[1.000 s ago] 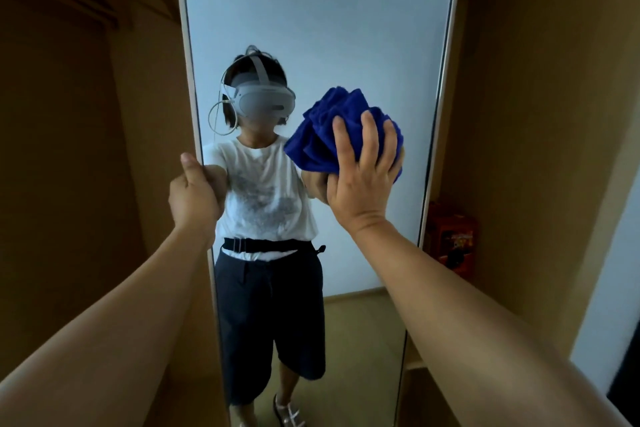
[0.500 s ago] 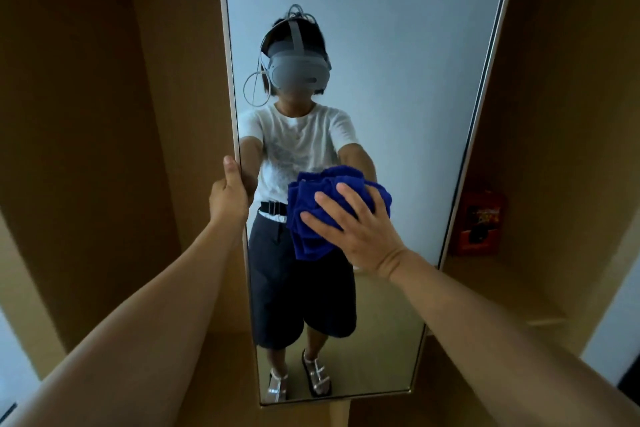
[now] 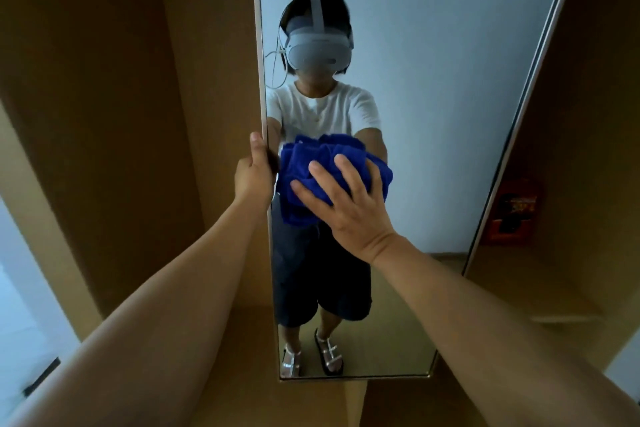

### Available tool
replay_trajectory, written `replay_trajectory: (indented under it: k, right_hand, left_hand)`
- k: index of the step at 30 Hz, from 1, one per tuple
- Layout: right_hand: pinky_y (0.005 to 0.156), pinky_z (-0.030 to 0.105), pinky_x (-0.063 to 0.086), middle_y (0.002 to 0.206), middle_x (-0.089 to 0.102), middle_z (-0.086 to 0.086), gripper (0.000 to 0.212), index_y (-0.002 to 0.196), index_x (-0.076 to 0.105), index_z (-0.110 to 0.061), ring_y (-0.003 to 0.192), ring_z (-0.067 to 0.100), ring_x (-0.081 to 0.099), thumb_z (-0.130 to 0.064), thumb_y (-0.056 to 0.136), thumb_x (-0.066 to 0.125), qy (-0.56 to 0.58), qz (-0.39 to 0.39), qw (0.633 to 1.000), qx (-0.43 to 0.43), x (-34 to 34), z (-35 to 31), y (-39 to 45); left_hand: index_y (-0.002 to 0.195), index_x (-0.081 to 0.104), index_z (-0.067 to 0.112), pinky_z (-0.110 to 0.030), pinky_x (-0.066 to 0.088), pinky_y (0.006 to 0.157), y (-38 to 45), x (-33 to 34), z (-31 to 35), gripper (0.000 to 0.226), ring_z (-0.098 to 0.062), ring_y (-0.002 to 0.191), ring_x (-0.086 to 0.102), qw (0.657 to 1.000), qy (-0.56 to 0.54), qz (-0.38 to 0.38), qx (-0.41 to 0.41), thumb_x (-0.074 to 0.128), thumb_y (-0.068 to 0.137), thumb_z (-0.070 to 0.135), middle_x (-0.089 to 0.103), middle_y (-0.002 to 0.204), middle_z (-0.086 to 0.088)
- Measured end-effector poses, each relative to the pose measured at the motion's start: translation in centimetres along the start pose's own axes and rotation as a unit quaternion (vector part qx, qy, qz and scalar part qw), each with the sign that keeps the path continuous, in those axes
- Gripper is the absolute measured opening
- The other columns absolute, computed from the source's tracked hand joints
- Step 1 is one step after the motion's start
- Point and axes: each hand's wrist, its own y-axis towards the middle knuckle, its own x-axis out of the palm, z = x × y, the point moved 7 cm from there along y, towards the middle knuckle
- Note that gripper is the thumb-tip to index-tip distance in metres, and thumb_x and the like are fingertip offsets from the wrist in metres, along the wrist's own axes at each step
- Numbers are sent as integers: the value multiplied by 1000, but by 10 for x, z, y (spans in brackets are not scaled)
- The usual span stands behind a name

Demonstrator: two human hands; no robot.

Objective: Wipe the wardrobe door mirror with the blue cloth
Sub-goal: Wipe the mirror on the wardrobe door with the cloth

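The right hand (image 3: 349,204) has its fingers spread flat over the bunched blue cloth (image 3: 322,166), pressing it against the mirror (image 3: 433,114) at mid-height near the left edge. The left hand (image 3: 254,173) curls round the edge of the wardrobe door (image 3: 207,114), thumb up along the frame, steadying it. Over the last second the cloth has swept down from upper right to lower left, so the upper pane looks covered; the lower part likely remains.

Right hand (image 3: 349,204) spread on bunched blue cloth (image 3: 322,166) against the mirror (image 3: 433,97), left hand (image 3: 254,173) gripping its left edge.
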Motion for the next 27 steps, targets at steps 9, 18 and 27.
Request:
replay_trajectory:
  k: [9,18,27]
  right_hand:
    - [108,60,19,148,29,-1,46,141,36,-34,137,31,22,-33,96,46,26,-61,998,-21,21,-52,-52]
    - [104,55,28,149,26,-4,47,140,42,-32,135,25,27,-27,93,39,74,-182,967,-161,21,-95,-113]
    - [111,57,12,150,28,-1,58,139,40,-28,138,30,21,-32,85,59,89,-235,928,-274,21,-83,-133]
  left_hand:
    - [74,53,26,-30,48,69,5,1,-5,51,-15,72,60,999,-13,40,29,24,91,65,62,76,1]
    - [71,50,27,-27,46,61,12,1,-10,48,-12,65,58,997,-22,66,30,27,91,65,61,71,2]
    - [71,47,28,-20,34,49,7,0,-11,48,-5,58,55,994,-10,104,11,24,91,65,58,66,6]
